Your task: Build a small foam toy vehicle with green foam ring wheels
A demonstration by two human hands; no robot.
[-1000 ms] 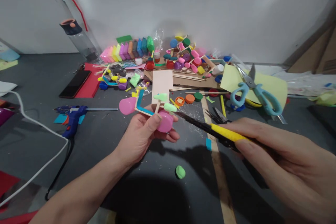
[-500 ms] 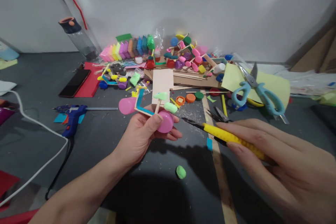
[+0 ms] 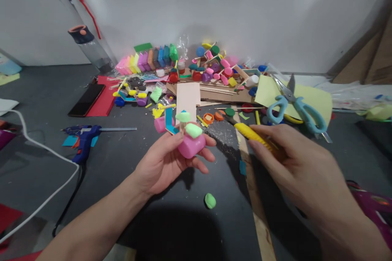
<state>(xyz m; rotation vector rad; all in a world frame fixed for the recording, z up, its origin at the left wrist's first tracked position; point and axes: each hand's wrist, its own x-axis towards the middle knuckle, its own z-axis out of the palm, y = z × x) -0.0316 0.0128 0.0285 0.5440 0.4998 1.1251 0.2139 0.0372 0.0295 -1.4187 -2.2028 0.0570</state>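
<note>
My left hand [image 3: 167,157] is closed on a small toy vehicle, held up over the table. It has pink round wheels [image 3: 192,146], a bent blue-topped frame [image 3: 169,120], and pale green clay pieces [image 3: 194,130], one on a short stick. Thumb and fingers pinch it near the front wheel; my other fingertips stick out past it. On the right, my right hand [image 3: 294,163] grips a yellow-handled tool [image 3: 252,134] with a dark, narrow tip pointing left. A green clay ball [image 3: 210,200] lies on the table below my hands.
A blue glue gun [image 3: 82,140] with its cord lies left, near a phone [image 3: 87,100]. Blue-handled scissors [image 3: 289,96] rest on yellow paper at right. Clay packs [image 3: 150,59], finished-looking toys, sticks and bottle caps [image 3: 208,118] line the back. A bottle [image 3: 94,51] leans against the wall.
The toy has turned in my left hand, its front wheel now facing more toward me. My right hand has moved away and left, with the tool's tip farther from the toy's wheel.
</note>
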